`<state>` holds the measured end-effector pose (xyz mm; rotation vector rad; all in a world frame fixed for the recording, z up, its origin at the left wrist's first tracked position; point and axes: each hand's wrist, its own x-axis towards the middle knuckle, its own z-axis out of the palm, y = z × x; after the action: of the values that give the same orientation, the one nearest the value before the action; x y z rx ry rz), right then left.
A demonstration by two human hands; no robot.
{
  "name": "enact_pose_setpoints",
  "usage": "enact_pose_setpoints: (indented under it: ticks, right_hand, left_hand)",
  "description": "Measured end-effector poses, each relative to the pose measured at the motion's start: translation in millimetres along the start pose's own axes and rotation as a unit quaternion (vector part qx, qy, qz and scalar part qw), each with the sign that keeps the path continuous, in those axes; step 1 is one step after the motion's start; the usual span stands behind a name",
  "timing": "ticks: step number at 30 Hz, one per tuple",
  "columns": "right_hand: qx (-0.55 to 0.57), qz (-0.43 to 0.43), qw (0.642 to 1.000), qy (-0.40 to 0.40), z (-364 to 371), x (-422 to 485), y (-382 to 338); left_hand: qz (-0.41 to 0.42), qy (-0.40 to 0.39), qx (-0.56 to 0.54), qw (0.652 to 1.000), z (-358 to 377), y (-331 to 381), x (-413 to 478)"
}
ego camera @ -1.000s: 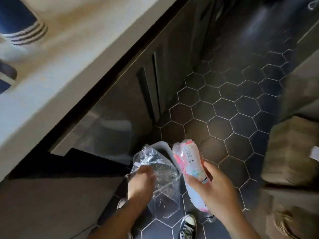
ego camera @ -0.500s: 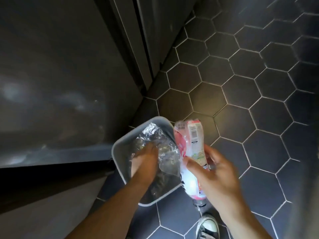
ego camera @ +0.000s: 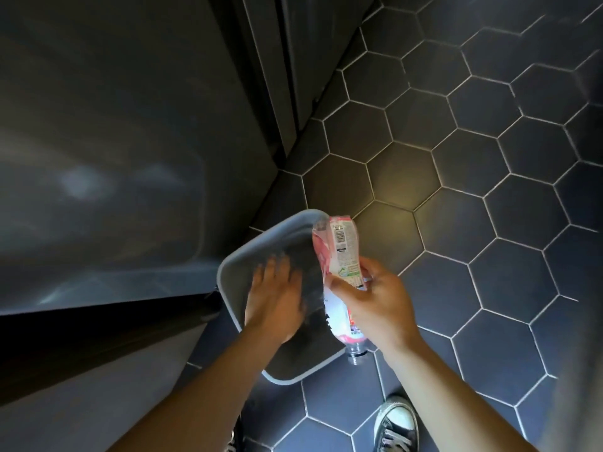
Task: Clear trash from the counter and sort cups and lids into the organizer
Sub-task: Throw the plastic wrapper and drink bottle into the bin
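Note:
A grey trash bin point(ego camera: 236, 256) stands on the floor at the foot of the cabinet. My left hand point(ego camera: 274, 296) hovers flat over the bin's mouth, fingers spread, with nothing in it. The bin's inside is dark and blurred, so I cannot make out its contents. My right hand point(ego camera: 375, 301) grips a crushed plastic bottle point(ego camera: 339, 252) with a pink and white label, held neck down at the bin's right rim. The bottle's clear neck point(ego camera: 355, 349) pokes out below my wrist.
A dark glossy cabinet front point(ego camera: 130, 141) fills the left side, with a pale counter edge point(ego camera: 98, 396) at lower left. Dark hexagon floor tiles point(ego camera: 489, 190) spread to the right. My black and white sneaker point(ego camera: 396, 425) stands just behind the bin.
The crumpled clear plastic that my left hand pushed into the bin is out of sight, and that hand is now open. The view has tilted further down. My right hand keeps the bottle.

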<state>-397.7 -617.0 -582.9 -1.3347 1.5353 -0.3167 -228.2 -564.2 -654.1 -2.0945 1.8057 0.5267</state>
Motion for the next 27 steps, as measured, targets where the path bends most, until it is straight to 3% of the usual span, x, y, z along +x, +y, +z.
enact_pose_setpoints:
  ticks: [7, 10, 13, 20, 27]
  right_hand:
    - [-0.073, 0.0, 0.997, -0.009, 28, 14, 0]
    - [-0.049, 0.024, 0.998, -0.032, 43, 20, 2]
    - [-0.115, 0.044, 0.992, -0.021, 47, 18, 3]
    - [-0.115, 0.046, 0.992, -0.028, 14, -3, -2]
    - [-0.152, -0.031, 0.987, -0.038, -23, -36, -50]
  left_hand:
    - [-0.052, 0.073, -0.127, 0.988, -34, -5, -71]
    - [-0.051, 0.086, -0.125, 0.987, -35, -4, -90]
    - [-0.047, 0.085, -0.108, 0.989, -38, -3, -95]
    - [-0.058, 0.047, -0.054, 0.996, -56, -3, -89]
    - [-0.064, 0.027, -0.043, 0.997, -104, 5, -108]
